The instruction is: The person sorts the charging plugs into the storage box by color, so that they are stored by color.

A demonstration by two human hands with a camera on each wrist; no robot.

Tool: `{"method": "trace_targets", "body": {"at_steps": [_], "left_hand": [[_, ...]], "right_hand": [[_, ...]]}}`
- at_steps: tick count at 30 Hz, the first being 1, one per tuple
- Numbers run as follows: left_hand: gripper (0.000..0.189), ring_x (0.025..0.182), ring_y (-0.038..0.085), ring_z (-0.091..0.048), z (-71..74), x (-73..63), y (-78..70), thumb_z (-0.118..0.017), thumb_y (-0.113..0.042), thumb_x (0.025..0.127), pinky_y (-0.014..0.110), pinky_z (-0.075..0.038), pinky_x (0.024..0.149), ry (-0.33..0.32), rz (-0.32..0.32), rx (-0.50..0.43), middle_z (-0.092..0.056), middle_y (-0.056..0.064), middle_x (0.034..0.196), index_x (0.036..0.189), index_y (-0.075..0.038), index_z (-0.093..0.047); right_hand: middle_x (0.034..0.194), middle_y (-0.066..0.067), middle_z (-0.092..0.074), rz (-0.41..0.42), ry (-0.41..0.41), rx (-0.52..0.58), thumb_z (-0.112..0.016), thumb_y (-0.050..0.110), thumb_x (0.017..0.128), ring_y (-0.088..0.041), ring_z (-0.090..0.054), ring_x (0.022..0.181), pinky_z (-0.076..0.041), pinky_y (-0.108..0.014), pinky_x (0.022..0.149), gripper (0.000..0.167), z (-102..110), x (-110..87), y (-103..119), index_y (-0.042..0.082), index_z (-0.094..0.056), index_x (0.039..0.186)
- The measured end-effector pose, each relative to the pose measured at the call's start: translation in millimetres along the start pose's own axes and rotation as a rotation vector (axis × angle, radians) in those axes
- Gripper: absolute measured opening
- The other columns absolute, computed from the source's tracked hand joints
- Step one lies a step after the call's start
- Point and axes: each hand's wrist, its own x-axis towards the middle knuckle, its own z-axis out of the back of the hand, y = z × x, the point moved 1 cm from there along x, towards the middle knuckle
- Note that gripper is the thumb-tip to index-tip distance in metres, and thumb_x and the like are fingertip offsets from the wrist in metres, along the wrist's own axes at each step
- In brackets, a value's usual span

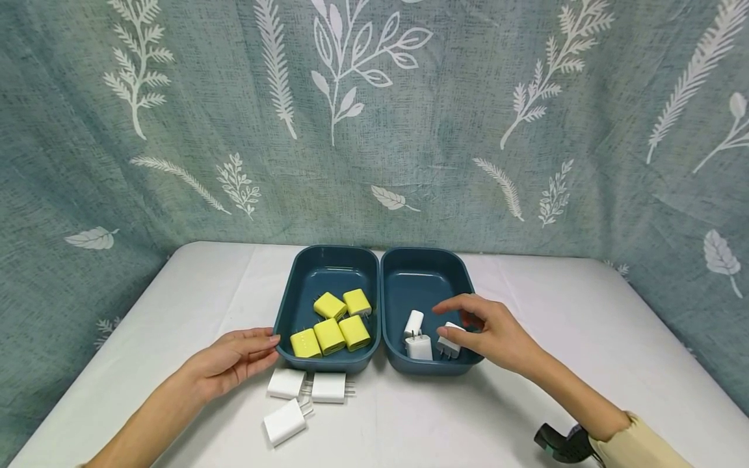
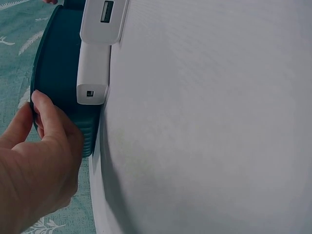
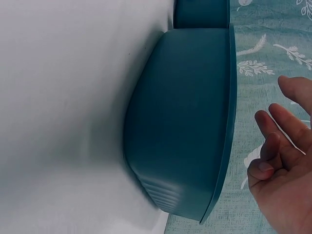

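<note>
My left hand (image 1: 234,361) pinches the near left rim of the left dark blue bin (image 1: 287,296) between thumb and fingers; the left wrist view shows the rim between them. Several yellow charger plugs (image 1: 329,335) lie inside that bin. Over the right dark blue bin (image 1: 424,260) hovers my right hand (image 1: 497,331), its thumb and index finger spread apart with nothing held. Beneath it lie three white charger plugs (image 1: 419,348), one of them partly hidden by the thumb. In the right wrist view, the fingers (image 3: 292,126) stand above the bin's rim, loosely bent.
Three white charger plugs (image 1: 285,422) lie on the white tablecloth (image 1: 433,422) in front of the left bin. The two bins stand side by side, touching or nearly so. A leaf-patterned curtain (image 1: 374,169) rises behind the table. A black wrist device (image 1: 564,444) sits by the right sleeve.
</note>
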Motion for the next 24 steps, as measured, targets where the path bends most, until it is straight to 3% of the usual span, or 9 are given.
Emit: {"method": "trace_targets", "body": {"at_steps": [7, 15, 20, 24], "left_hand": [[0.058, 0.095, 0.013, -0.065, 0.2, -0.3, 0.0, -0.056, -0.001, 0.100, 0.026, -0.054, 0.094, 0.006, -0.001, -0.009, -0.060, 0.010, 0.106, 0.142, 0.012, -0.018], [0.046, 0.093, 0.012, -0.066, 0.2, 0.6, -0.1, -0.056, -0.001, 0.100, 0.025, -0.054, 0.093, 0.021, 0.001, -0.013, -0.060, 0.008, 0.103, 0.134, 0.010, -0.026], [0.063, 0.095, 0.012, -0.065, 0.0, 0.0, -1.1, -0.056, -0.001, 0.100, 0.026, -0.054, 0.094, 0.000, 0.002, 0.000, -0.059, 0.010, 0.107, 0.145, 0.013, -0.014], [0.069, 0.096, 0.012, -0.065, 0.3, -0.4, -0.9, -0.056, -0.002, 0.100, 0.026, -0.053, 0.094, -0.001, 0.005, 0.007, -0.059, 0.010, 0.109, 0.148, 0.014, -0.008]], "right_hand": [[0.092, 0.006, -0.061, 0.046, 0.012, 0.030, -0.074, 0.015, 0.092, -0.018, -0.045, 0.069, -0.039, -0.028, 0.053, 0.024, -7.0, 2.2, 6.3, 0.019, -0.070, 0.115], [0.101, 0.008, -0.065, 0.222, -0.001, 0.030, -0.077, 0.010, 0.088, -0.013, -0.047, 0.072, -0.040, -0.026, 0.053, 0.032, -22.7, 2.9, 25.6, 0.019, -0.068, 0.118], [0.099, 0.009, -0.063, 0.286, 0.070, 0.034, -0.076, 0.017, 0.089, -0.007, -0.046, 0.076, -0.044, -0.023, 0.059, 0.036, -40.0, -1.1, 48.4, 0.023, -0.066, 0.123], [0.113, 0.013, -0.064, 0.330, 0.164, 0.056, -0.074, 0.025, 0.092, -0.005, -0.052, 0.088, -0.048, -0.020, 0.068, 0.033, -55.8, -4.0, 67.3, 0.024, -0.065, 0.124]]}}
